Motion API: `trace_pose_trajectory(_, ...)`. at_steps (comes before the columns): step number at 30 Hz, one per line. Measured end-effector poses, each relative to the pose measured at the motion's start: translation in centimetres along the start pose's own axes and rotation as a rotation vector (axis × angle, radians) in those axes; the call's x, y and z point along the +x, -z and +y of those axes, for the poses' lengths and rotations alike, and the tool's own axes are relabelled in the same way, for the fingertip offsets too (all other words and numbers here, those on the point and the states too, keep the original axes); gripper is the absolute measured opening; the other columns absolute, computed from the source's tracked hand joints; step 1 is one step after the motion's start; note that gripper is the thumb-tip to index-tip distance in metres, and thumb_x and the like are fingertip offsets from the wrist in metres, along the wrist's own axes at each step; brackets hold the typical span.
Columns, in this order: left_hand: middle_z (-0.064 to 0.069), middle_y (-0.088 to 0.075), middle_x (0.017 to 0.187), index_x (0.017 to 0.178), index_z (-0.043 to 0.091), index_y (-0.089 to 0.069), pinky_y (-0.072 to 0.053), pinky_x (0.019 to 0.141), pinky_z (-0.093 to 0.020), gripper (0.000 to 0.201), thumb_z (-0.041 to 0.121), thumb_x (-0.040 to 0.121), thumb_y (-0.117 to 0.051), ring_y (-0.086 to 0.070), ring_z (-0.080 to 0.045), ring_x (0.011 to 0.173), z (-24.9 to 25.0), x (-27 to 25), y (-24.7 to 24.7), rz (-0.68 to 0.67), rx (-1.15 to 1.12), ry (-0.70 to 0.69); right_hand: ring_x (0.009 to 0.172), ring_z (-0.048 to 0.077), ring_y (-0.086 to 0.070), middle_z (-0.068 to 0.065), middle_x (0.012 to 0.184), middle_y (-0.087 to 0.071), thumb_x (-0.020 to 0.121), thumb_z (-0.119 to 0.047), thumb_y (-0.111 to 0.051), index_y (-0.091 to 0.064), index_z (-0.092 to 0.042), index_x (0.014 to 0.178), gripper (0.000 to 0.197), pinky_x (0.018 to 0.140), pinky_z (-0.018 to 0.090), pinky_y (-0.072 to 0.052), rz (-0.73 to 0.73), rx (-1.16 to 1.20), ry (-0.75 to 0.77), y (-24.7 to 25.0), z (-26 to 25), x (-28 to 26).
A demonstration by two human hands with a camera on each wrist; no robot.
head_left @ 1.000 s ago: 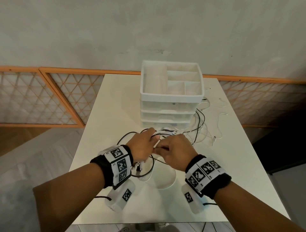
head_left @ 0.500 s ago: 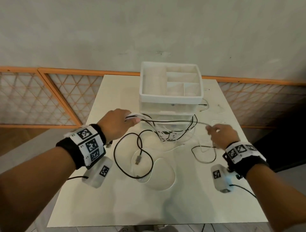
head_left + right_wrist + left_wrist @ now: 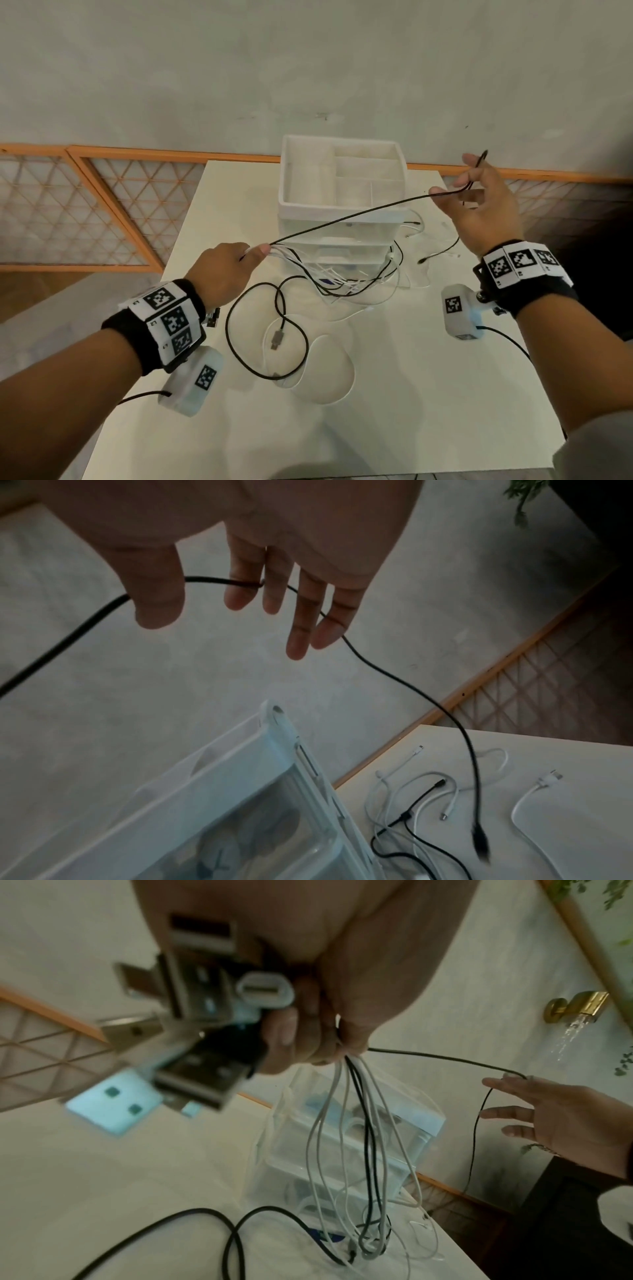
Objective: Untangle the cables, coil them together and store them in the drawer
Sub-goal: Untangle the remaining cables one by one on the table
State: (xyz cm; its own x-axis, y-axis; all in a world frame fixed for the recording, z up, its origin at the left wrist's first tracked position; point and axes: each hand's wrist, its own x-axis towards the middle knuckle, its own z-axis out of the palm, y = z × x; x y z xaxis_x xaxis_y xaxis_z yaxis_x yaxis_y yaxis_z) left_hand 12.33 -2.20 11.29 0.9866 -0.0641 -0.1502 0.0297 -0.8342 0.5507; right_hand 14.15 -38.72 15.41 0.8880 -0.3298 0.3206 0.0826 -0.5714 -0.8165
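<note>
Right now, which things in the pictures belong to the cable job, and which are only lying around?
Belong to the job:
- bundle of cables, gripped by the left hand
- black cable, drawn out through the right hand
- drawer box
- loose cable ends beside the box

Lying around:
- table
- orange lattice panels
- gold wall fitting
</note>
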Motion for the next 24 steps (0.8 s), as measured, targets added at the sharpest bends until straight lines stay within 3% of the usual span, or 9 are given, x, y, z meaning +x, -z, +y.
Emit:
trace_pose_trajectory(3,-0.01,-0.05,0.068,0.075,0.002,-0.047,-0.034,0.059,-0.032,0.06,0.056,0.099,-0.035,-0.043,-0.024,0.064,0.0,0.0,-0.4,0.061,-0.02,-0.009,0.096,-0.004,-0.06,-0.022,0.15,-0.036,0.079,-0.032,-0.081,-0.054,-0.017,0.11,0.043,0.072,0.01,-0.044,-0.015,-0.049,0.053,-0.4,1.0,-0.2)
trace_pose_trajectory(5,-0.01,-0.051,0.068,0.078,-0.003,-0.048,-0.035,0.058,-0.035,0.062,0.054,0.099,-0.039,-0.042,-0.023,0.061,0.0,0.0,-0.9,0.062,-0.081,-0.016,0.093,0.0,-0.062,-0.013,0.146,-0.046,0.079,-0.032,-0.08,-0.054,-0.022,0.113,0.044,0.07,0.015,-0.045,-0.088,-0.123,-0.006,-0.7,2.0,-0.3)
trace_pose_trajectory(8,-0.006,-0.047,0.064,0.086,-0.004,-0.052,-0.035,0.055,-0.033,0.059,0.054,0.097,-0.046,-0.037,-0.02,0.051,0.2,-0.2,-1.5,0.034,-0.222,-0.027,0.086,0.016,-0.07,-0.003,0.111,-0.071,0.082,-0.029,-0.076,-0.045,-0.032,0.131,0.058,0.075,0.031,-0.052,-0.449,-0.396,-0.223,-1.4,3.8,-1.7)
trace_pose_trajectory(10,-0.003,-0.046,0.06,0.083,0.0,-0.053,-0.035,0.055,-0.033,0.055,0.053,0.097,-0.048,-0.038,-0.019,0.05,0.4,-0.3,-1.6,0.032,-0.244,-0.057,0.071,0.014,-0.071,-0.003,0.084,-0.076,0.084,-0.027,-0.072,-0.04,-0.031,0.14,0.065,0.071,0.03,-0.053,-0.69,-0.51,-0.283,-2.1,3.5,-3.7)
trace_pose_trajectory(14,0.004,-0.047,0.059,0.071,0.013,-0.048,-0.038,0.058,-0.032,0.047,0.052,0.097,-0.047,-0.047,-0.015,0.057,2.5,-1.1,-1.6,-0.059,-0.146,-0.23,0.051,0.0,-0.056,-0.007,0.055,-0.063,0.078,-0.044,-0.078,-0.035,-0.044,0.14,0.076,0.065,0.019,-0.045,-0.717,-0.282,-0.046,-5.9,-0.8,-8.2)
trace_pose_trajectory(16,0.005,-0.049,0.059,0.077,0.011,-0.057,-0.039,0.054,-0.022,0.042,0.048,0.097,-0.052,-0.047,-0.005,0.052,4.0,-1.6,-1.8,-0.139,-0.146,-0.331,0.049,-0.001,-0.054,-0.01,0.054,-0.06,0.078,-0.047,-0.076,-0.04,-0.049,0.134,0.066,0.068,0.019,-0.049,-0.748,-0.187,0.003,-8.3,-2.6,-10.0)
trace_pose_trajectory(19,-0.007,-0.06,0.066,0.084,0.009,-0.069,-0.039,0.052,-0.016,0.043,0.049,0.092,-0.058,-0.047,-0.002,0.051,4.8,-2.4,-1.6,-0.212,-0.245,-0.432,0.042,0.006,-0.053,-0.011,0.047,-0.057,0.088,-0.039,-0.065,-0.064,-0.026,0.088,0.014,0.067,0.037,-0.058,-0.902,-0.296,-0.156,-10.2,-1.5,-11.5)
trace_pose_trajectory(22,0.003,-0.064,0.062,0.082,0.016,-0.073,-0.038,0.054,-0.017,0.046,0.057,0.089,-0.053,-0.048,-0.001,0.051,3.5,-3.2,-0.6,-0.196,-0.284,-0.4,0.04,0.016,-0.06,0.001,0.051,-0.062,0.091,-0.034,-0.062,-0.062,-0.01,0.079,0.027,0.053,0.031,-0.057,-0.997,-0.46,-0.383,-8.8,1.9,-10.9)
trace_pose_trajectory(24,0.01,-0.055,0.055,0.088,0.019,-0.074,-0.036,0.048,-0.01,0.048,0.054,0.096,-0.043,-0.047,0.001,0.044,1.9,-3.7,-0.6,-0.264,-0.243,-0.243,0.063,0.025,-0.071,0.005,0.066,-0.07,0.092,-0.027,-0.062,-0.062,-0.014,0.077,0.02,0.059,0.027,-0.052,-0.769,-0.593,-0.299,-7.7,3.8,-9.6)
